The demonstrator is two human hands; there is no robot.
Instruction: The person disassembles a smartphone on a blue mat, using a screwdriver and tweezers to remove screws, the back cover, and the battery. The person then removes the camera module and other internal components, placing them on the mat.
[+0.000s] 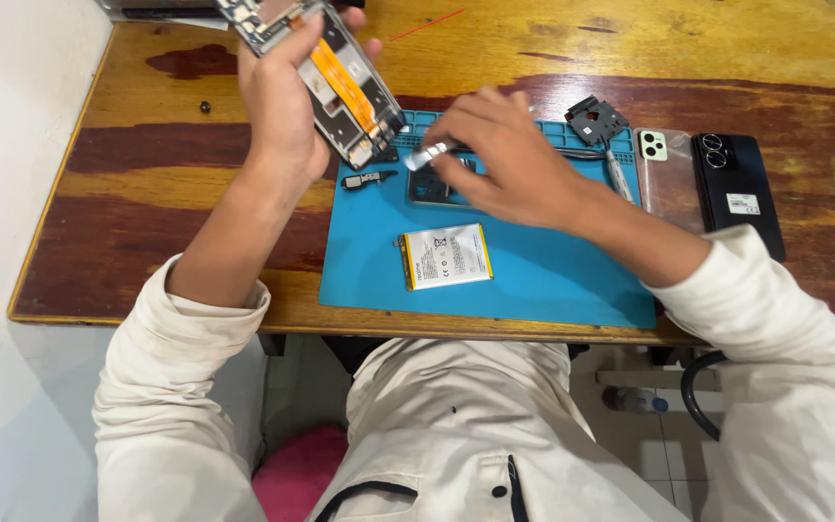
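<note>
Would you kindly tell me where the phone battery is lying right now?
In the head view, the white phone battery lies flat near the middle of the blue repair mat, towards the person, just below the right hand.

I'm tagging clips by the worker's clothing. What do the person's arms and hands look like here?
Both hands are bare: no gloves, rings or watch visible. The left hand and right hand come out of loose cream-white long sleeves, the left sleeve pushed up toward the elbow, the right sleeve to mid-forearm. The garment's front shows dark piping and a small dark button.
</note>
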